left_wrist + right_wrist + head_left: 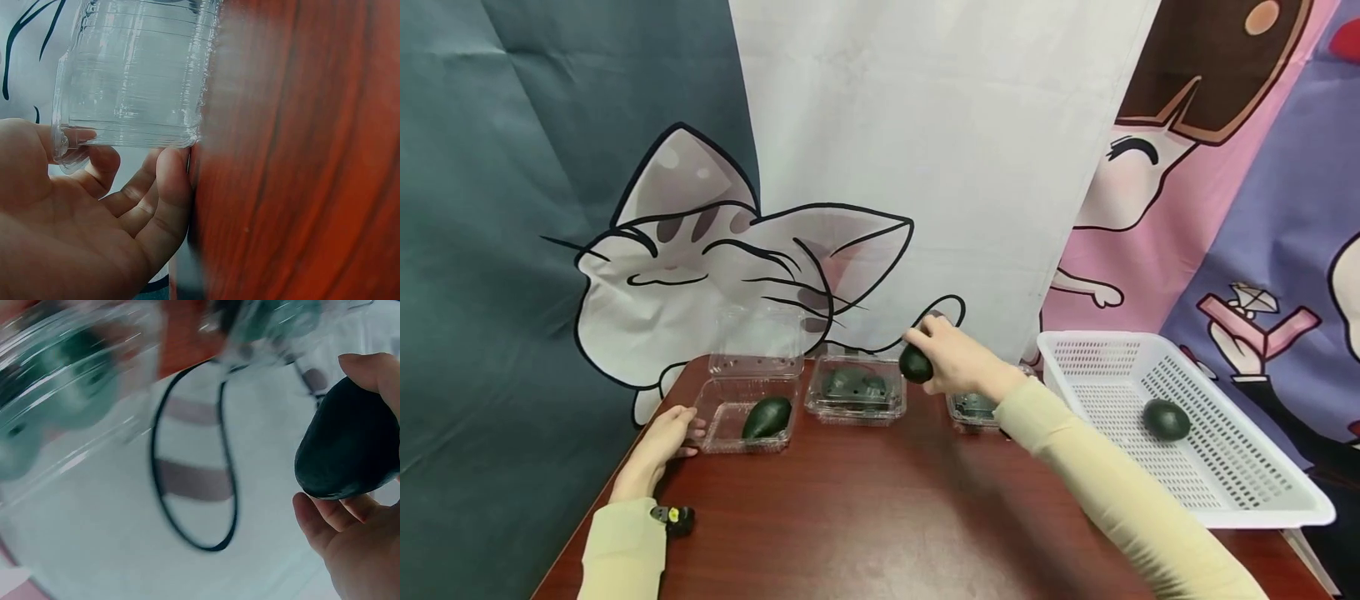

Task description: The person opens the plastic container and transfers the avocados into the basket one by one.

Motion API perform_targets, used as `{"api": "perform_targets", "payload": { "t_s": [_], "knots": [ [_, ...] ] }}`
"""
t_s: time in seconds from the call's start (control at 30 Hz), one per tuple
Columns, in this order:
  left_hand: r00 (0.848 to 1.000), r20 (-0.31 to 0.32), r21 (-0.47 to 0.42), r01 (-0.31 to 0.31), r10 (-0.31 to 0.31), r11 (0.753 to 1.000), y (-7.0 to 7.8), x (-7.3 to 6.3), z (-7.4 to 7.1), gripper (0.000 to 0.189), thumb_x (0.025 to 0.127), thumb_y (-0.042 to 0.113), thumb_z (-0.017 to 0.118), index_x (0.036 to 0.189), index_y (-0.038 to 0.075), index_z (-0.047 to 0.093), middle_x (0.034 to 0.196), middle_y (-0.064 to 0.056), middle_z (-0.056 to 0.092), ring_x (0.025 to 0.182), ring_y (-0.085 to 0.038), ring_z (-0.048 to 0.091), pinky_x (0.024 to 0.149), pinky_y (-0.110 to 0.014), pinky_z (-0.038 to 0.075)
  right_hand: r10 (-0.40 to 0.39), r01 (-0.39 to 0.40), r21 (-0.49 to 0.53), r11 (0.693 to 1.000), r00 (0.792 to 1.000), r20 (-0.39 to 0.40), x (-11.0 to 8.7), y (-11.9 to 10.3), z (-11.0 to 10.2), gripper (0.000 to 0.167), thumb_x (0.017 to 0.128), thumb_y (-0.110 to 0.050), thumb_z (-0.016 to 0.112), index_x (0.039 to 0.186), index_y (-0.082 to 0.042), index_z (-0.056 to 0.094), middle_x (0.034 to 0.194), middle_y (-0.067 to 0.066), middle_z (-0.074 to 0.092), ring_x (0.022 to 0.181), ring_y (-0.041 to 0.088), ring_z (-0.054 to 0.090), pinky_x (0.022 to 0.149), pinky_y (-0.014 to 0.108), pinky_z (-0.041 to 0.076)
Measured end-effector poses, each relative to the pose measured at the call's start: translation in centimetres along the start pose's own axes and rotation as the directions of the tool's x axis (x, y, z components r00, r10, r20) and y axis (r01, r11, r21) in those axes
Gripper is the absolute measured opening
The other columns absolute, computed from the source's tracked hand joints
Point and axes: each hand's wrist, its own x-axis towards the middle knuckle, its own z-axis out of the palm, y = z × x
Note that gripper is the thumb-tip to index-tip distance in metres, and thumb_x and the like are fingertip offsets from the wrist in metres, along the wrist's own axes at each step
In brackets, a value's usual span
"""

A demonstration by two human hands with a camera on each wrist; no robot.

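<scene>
My right hand [958, 358] grips a dark green avocado [915, 365] in the air, above and between two closed boxes. The right wrist view shows the thumb and fingers around this avocado [347, 447]. My left hand [661, 440] is at the left side of an open clear plastic clamshell box [722, 446]. In the left wrist view, its thumb and index finger pinch the box's rim [60, 140], while other fingers rest against the wall. One avocado [767, 417] lies in the right part of that box, whose lid [757, 364] stands raised at the back.
A closed clamshell box [857, 408] holding avocados stands in the middle; another box [973, 421] with dark green contents is partly behind my right arm. At the right, a white perforated basket [1093, 367] holds one avocado [1166, 420]. A printed curtain [955, 167] hangs behind the table [820, 517].
</scene>
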Motion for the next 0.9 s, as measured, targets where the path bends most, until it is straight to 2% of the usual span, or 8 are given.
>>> {"api": "perform_targets", "payload": {
  "t_s": [0.1, 0.2, 0.37, 0.47, 0.7, 0.9],
  "knots": [
    [1.0, -0.001, 0.0, 0.003, -0.003, 1.0, 0.1, 0.1, 0.1, 0.043, 0.108, 0.027, 0.028, 0.118, -0.011, 0.044, 0.118, -0.029, 0.053, 0.086, -0.013, 0.059, 0.068, -0.033, 0.054, 0.029, -0.029, 0.021, 0.999, 0.999, -0.028, -1.4, 2.2, -0.3, 0.075, 0.053, -0.016, 0.089, 0.119, -0.012, 0.053, 0.104, 0.013, 0.046, 0.096, 0.03, 0.046, 0.082, 0.046, 0.047],
    [1.0, 0.001, 0.002, 0.006, -0.006, 1.0, 0.1, 0.0, 0.1, 0.043, 0.108, 0.027, 0.027, 0.119, -0.011, 0.044, 0.119, -0.03, 0.053, 0.087, -0.013, 0.059, 0.068, -0.033, 0.054, 0.095, -0.094, 0.034, 0.995, 0.995, -0.032, -2.8, 4.3, -0.8, 0.078, 0.052, -0.015, 0.089, 0.12, -0.012, 0.052, 0.103, 0.014, 0.046, 0.097, 0.033, 0.046, 0.08, 0.049, 0.049],
    [1.0, -0.001, 0.002, 0.008, -0.008, 1.0, 0.0, 0.1, 0.1, 0.043, 0.108, 0.027, 0.027, 0.118, -0.011, 0.044, 0.119, -0.029, 0.053, 0.088, -0.013, 0.059, 0.068, -0.033, 0.054, 0.212, -0.212, 0.021, 0.977, 0.977, -0.021, -5.4, 7.5, -1.8, 0.08, 0.051, -0.015, 0.089, 0.12, -0.011, 0.05, 0.103, 0.017, 0.046, 0.097, 0.037, 0.046, 0.077, 0.054, 0.049],
    [1.0, -0.015, -0.006, 0.014, -0.014, 1.0, -0.1, 0.2, 0.1, 0.042, 0.108, 0.027, 0.029, 0.117, -0.01, 0.046, 0.115, -0.026, 0.055, 0.086, -0.013, 0.059, 0.068, -0.033, 0.054, 0.256, -0.256, 0.012, 0.967, 0.966, -0.021, -7.0, 9.3, -2.1, 0.081, 0.051, -0.016, 0.089, 0.121, -0.008, 0.049, 0.103, 0.02, 0.047, 0.096, 0.04, 0.046, 0.078, 0.056, 0.047],
    [1.0, -0.009, 0.014, 0.001, -0.001, 1.0, 0.0, 0.0, 0.0, 0.043, 0.108, 0.026, 0.027, 0.118, -0.011, 0.044, 0.119, -0.03, 0.053, 0.085, -0.011, 0.059, 0.068, -0.032, 0.054, 0.352, -0.353, -0.012, 0.936, 0.935, -0.034, -10.6, 12.8, -2.6, 0.079, 0.052, -0.016, 0.087, 0.121, -0.006, 0.049, 0.1, 0.024, 0.046, 0.092, 0.044, 0.046, 0.075, 0.058, 0.044],
    [1.0, 0.0, 0.003, 0.008, -0.008, 1.0, 0.1, 0.0, 0.0, 0.044, 0.108, 0.028, 0.027, 0.118, -0.012, 0.044, 0.12, -0.032, 0.052, 0.084, -0.01, 0.059, 0.068, -0.033, 0.054, 0.438, -0.438, -0.031, 0.899, 0.899, -0.001, -13.4, 15.3, -2.4, 0.076, 0.054, -0.016, 0.084, 0.119, -0.004, 0.047, 0.099, 0.028, 0.045, 0.09, 0.045, 0.046, 0.072, 0.058, 0.044]
  ]
}}
